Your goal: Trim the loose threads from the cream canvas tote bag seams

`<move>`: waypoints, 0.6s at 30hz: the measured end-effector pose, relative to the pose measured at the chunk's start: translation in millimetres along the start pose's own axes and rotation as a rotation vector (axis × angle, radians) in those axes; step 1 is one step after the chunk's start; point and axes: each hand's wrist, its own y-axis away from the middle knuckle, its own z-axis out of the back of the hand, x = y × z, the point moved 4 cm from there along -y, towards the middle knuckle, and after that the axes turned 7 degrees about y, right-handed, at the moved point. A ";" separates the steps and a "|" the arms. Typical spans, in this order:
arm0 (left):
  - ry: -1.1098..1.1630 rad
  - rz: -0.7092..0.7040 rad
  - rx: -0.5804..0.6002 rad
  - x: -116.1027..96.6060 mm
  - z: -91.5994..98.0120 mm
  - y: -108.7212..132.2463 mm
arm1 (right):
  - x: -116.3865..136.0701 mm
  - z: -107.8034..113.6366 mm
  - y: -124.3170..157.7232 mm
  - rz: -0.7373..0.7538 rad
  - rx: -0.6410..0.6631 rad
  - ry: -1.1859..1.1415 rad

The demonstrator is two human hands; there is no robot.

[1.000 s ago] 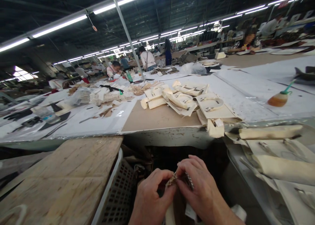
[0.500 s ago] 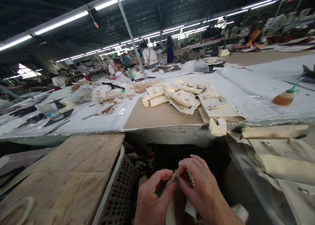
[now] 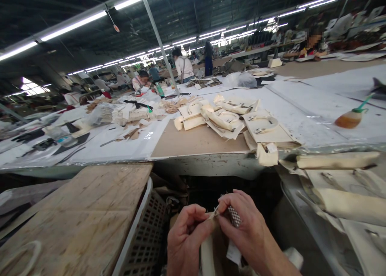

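Observation:
Low in the middle of the view, my left hand [image 3: 185, 237] and my right hand [image 3: 245, 229] meet in a pinch over a small woven piece [image 3: 214, 214] with a checkered strip [image 3: 234, 217] beside it. Both hands have their fingers closed on it. A cream strap [image 3: 206, 256] and a white tag [image 3: 233, 252] hang below the hands. Beyond them on the worktable lies a heap of cream fabric bags [image 3: 229, 121].
A wooden board [image 3: 81, 215] lies at the left over a white perforated crate [image 3: 141, 244]. More cream bags [image 3: 340, 187] are stacked at the right. An amber glue bottle with a green nozzle [image 3: 350, 117] rests on the table. Several people work at far tables.
My hands have stayed together low in the view, shifting slightly down and working the small piece. The checkered strip now shows more clearly under my right fingers.

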 end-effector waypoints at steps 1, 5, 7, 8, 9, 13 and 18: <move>-0.003 0.018 0.008 -0.2 1.6 -1.4 | 0.8 -1.0 -0.4 0.002 0.003 0.003; -0.080 0.079 0.143 -2.2 8.6 -7.8 | 3.0 -7.2 -2.0 0.019 0.037 0.026; -0.100 0.092 0.244 -4.5 10.2 -9.5 | 3.1 -10.2 -2.6 0.029 0.047 0.032; -0.110 0.082 0.293 -6.5 10.0 -10.0 | 3.0 -11.2 -2.8 0.033 0.044 0.034; -0.125 0.060 0.336 -9.0 9.2 -10.4 | 3.0 -11.9 -3.1 0.038 0.036 0.036; -0.290 -0.094 0.427 -21.3 1.9 -13.2 | 3.0 -12.8 -4.2 0.055 0.020 0.037; -0.593 -0.300 0.462 -32.8 -5.0 -20.6 | 2.2 -10.9 -5.3 0.072 0.013 0.044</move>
